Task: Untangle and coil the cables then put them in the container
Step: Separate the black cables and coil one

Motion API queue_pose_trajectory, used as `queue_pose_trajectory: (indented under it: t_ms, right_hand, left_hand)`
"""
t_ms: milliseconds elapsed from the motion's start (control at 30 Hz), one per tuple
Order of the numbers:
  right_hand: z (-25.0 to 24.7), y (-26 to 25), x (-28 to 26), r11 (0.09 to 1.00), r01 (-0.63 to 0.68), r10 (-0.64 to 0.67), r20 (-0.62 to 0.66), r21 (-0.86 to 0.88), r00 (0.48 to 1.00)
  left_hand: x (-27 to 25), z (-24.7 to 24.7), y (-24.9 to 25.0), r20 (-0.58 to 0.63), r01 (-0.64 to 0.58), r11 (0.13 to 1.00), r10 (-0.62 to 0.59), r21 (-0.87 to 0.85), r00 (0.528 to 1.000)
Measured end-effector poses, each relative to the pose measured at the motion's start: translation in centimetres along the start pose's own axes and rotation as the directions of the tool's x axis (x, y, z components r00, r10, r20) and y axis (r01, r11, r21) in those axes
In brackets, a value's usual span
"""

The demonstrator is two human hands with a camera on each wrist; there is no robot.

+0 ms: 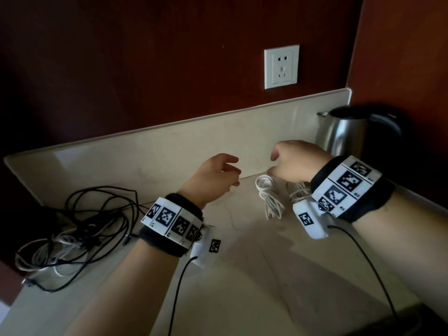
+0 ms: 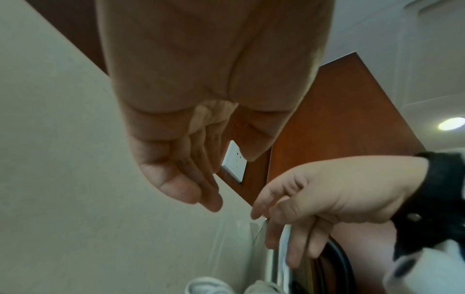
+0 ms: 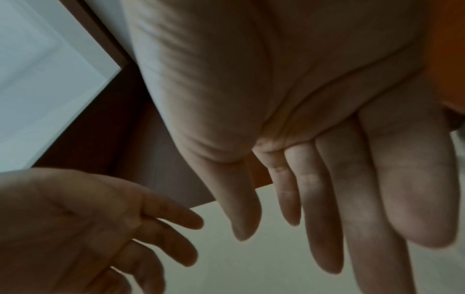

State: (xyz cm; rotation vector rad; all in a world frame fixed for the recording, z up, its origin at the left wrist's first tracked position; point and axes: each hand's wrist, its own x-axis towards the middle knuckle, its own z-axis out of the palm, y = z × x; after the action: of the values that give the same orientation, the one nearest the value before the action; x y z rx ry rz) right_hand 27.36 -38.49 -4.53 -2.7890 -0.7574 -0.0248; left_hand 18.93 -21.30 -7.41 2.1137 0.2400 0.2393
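At the counter's (image 1: 242, 275) left edge lies the tangle (image 1: 80, 229): black and white cables looped through one another, partly over a dark object I cannot make out. Nothing touches it.

Toward the middle, near the back edge, the left hand (image 1: 213, 178) hovers above the counter with fingers loosely spread and slightly bent, holding nothing; its wrist view shows an empty palm. Just right of it the right hand (image 1: 298, 161) hangs over the white bundle (image 1: 269, 195), fingers relaxed and apart, also empty. That bundle is already wound into a long hank and lies on the counter close to the back edge, beside the kettle (image 1: 349, 134) in the right rear corner.

My reading: one cable is coiled and set down, and the tangle is next. No container shows in any view, so stowing cannot be judged. The next move calls for reaching left, finding a free plug end, and drawing one cable out slowly so loops do not tighten.
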Motion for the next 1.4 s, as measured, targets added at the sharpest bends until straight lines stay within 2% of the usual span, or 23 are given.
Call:
queue_pose_trajectory:
  t_ms: [133,233,500,633,800,867,967,1033,1200,1400]
  right_hand:
    - [0.7,-4.7,-0.4,0.994,0.109,-0.109,-0.008,-0.013,0.994]
    - [2.0,-9.0,-0.4,0.978,0.209,-0.209,0.031,0.004,0.977]
    - [5.6,-19.6,-0.6,0.894,0.433,-0.441,0.064,0.111,0.895]
    - [7.9,-22.6,0.4,0.899,0.392,-0.419,0.123,0.195,0.9]
    - [10.5,-25.1,2.5,0.935,0.196,-0.267,0.225,0.295,0.937]
    - [11.4,-25.7,3.2,0.934,0.17,-0.27,0.308,0.315,0.912]
    - [12.5,-26.6,4.1,0.938,0.201,-0.308,0.413,0.283,0.857]
    - [12.9,-27.0,4.6,0.951,0.205,-0.291,0.445,0.232,0.847]
    - [13.7,-27.2,5.4,0.958,0.225,-0.281,0.434,0.175,0.856]
    - [11.6,-25.0,5.9,0.924,0.277,-0.344,0.259,0.263,0.902]
  left_hand:
    - [-1.3,-2.6,-0.8,-0.069,0.001,1.0,0.0,0.007,0.998]
    - [-2.4,-4.9,-1.4,-0.121,0.01,1.0,-0.009,0.006,0.993]
    - [-4.9,-13.2,-3.8,-0.235,-0.035,0.99,0.066,0.135,0.97]
    - [-5.5,-17.5,-5.6,-0.227,0.039,0.985,0.001,0.169,0.974]
    - [-6.0,-21.4,-7.0,-0.377,0.108,0.966,-0.013,0.234,0.926]
    - [-6.1,-21.9,-7.1,-0.39,0.103,0.966,-0.003,0.235,0.921]
    - [-6.1,-22.3,-7.0,-0.386,0.086,0.969,0.011,0.232,0.922]
    - [-6.1,-22.4,-7.0,-0.391,0.083,0.97,0.014,0.23,0.92]
    - [-5.8,-21.8,-7.1,-0.386,0.11,0.964,-0.009,0.241,0.922]
    - [-5.9,-21.2,-7.1,-0.372,0.118,0.963,-0.02,0.243,0.928]
